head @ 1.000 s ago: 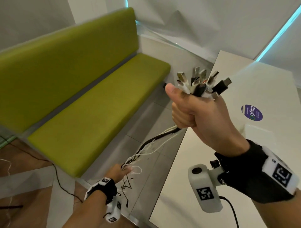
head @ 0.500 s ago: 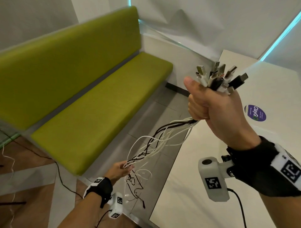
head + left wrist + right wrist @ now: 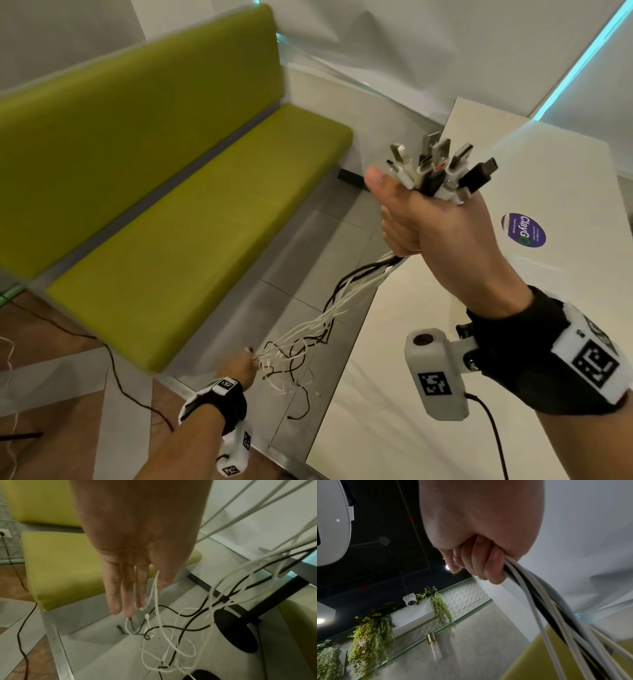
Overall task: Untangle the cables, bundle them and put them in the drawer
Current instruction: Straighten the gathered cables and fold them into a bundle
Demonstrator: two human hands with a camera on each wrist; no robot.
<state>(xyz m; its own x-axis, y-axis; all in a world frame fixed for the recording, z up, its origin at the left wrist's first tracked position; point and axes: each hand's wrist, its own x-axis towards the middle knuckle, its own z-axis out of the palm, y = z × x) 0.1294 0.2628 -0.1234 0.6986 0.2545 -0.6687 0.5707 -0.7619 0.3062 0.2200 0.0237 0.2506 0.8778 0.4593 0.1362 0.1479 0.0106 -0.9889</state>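
My right hand (image 3: 421, 222) is raised in a fist and grips a bunch of white and black cables (image 3: 346, 294) just below their USB plugs (image 3: 442, 168), which stick up out of the fist. In the right wrist view the curled fingers (image 3: 479, 562) clamp the cables (image 3: 544, 607). The strands hang slack down to the left, their loose ends tangled above the floor. My left hand (image 3: 239, 366) is low, its fingers (image 3: 123, 592) straight, with a couple of white strands (image 3: 155, 588) running between them. No drawer is in view.
A long green bench (image 3: 191, 212) stands at the left. A white table (image 3: 428, 342) with a purple sticker (image 3: 523, 230) lies under my right arm; its black foot (image 3: 238, 631) stands on the grey tiles. A thin black wire (image 3: 113, 373) trails over the floor.
My right hand has moved right with the plugs. The cables have gone from taut to slack and fanned out. My left hand's fingers have straightened, and the strands slide through them.
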